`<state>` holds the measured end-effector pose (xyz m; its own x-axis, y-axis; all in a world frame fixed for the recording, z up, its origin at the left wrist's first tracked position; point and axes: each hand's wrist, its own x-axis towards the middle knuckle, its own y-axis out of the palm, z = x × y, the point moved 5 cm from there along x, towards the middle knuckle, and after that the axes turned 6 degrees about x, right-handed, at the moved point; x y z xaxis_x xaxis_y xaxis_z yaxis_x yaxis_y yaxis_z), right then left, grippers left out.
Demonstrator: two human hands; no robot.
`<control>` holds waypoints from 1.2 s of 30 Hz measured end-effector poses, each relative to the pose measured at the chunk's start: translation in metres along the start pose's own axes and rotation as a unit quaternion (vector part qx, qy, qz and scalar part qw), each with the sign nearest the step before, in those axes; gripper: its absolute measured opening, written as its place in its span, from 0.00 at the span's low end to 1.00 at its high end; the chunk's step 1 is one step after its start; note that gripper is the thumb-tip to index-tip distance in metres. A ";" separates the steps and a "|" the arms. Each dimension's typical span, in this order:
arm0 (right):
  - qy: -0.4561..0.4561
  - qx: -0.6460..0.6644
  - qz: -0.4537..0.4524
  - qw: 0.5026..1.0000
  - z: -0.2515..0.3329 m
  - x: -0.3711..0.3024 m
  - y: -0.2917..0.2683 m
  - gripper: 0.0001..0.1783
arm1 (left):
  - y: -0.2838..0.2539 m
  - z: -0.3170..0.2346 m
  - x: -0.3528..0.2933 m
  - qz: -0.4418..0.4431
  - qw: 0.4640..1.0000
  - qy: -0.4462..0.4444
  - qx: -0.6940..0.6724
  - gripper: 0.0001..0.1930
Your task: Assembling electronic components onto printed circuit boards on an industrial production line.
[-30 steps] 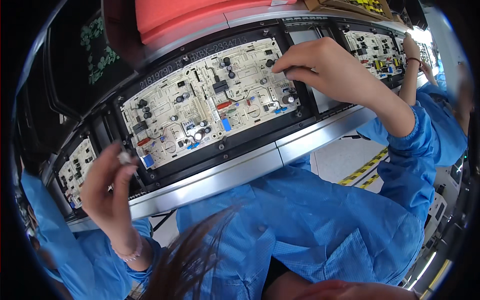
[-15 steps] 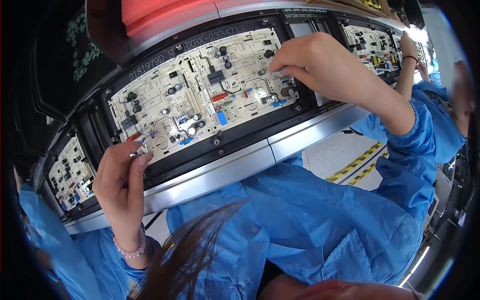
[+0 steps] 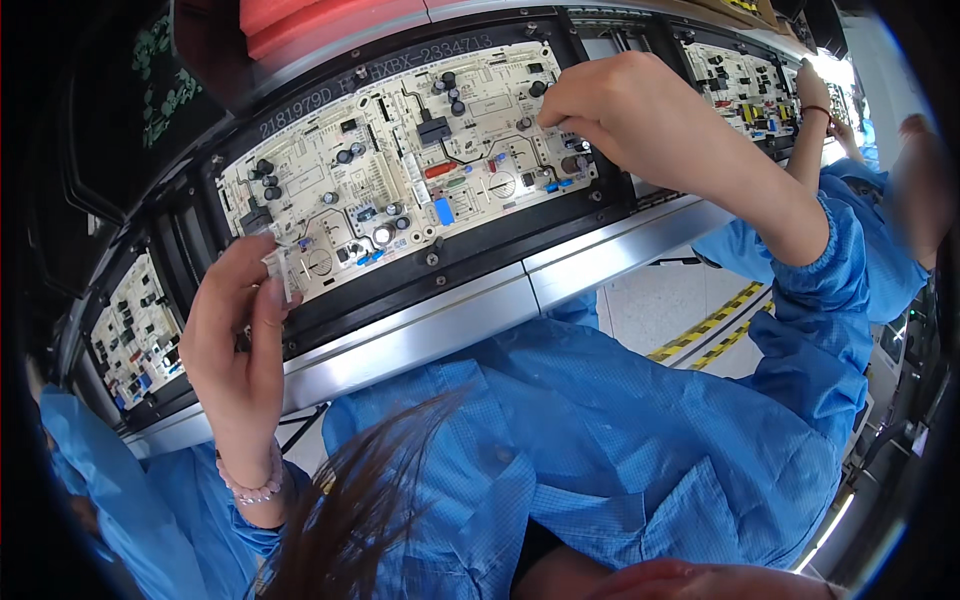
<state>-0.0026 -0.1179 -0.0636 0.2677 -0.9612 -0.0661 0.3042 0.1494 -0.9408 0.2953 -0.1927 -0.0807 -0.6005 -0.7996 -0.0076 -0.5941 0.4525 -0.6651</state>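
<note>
Two cream circuit boards, a left one (image 3: 300, 203) and a right one (image 3: 490, 108), lie side by side in a black carrier frame (image 3: 395, 268). Capacitors, a blue block (image 3: 443, 211) and a red part (image 3: 440, 170) stand on them. My left hand (image 3: 235, 335) pinches a small whitish part (image 3: 278, 272) between thumb and fingers, over the left board's near left corner. Its exact kind is unclear. Above the right board's right end is my right hand (image 3: 625, 100), its fingers bent and pressed together. Whatever is between those fingertips is hidden.
A metal rail (image 3: 440, 312) runs along the near side of the carrier. More populated boards sit in carriers at left (image 3: 140, 330) and right (image 3: 735, 90). Red foam (image 3: 330, 22) lies behind. At right, a co-worker's hand (image 3: 812, 88) reaches over a board.
My left hand has shifted slightly, and the part in its fingers has turned, showing a longer whitish side. My right hand stays over the right board's end, fingers still together.
</note>
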 end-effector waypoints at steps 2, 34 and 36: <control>-0.009 0.012 0.005 1.000 -0.001 0.000 -0.001 0.06 | -0.005 -0.003 0.002 0.022 0.999 0.031 0.017 0.10; 0.056 0.142 -0.067 0.986 -0.026 0.027 -0.059 0.10 | 0.082 -0.087 0.063 0.080 0.909 0.359 0.194 0.03; 0.072 0.062 -0.153 0.984 -0.039 0.015 -0.082 0.12 | 0.081 -0.083 0.066 0.102 0.911 0.360 0.175 0.04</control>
<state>-0.0592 -0.1540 0.0000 0.0170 -0.9870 0.1598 0.4618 -0.1340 -0.8768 0.1632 -0.1760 -0.0728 -0.9491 -0.1911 0.2503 -0.3000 0.3077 -0.9029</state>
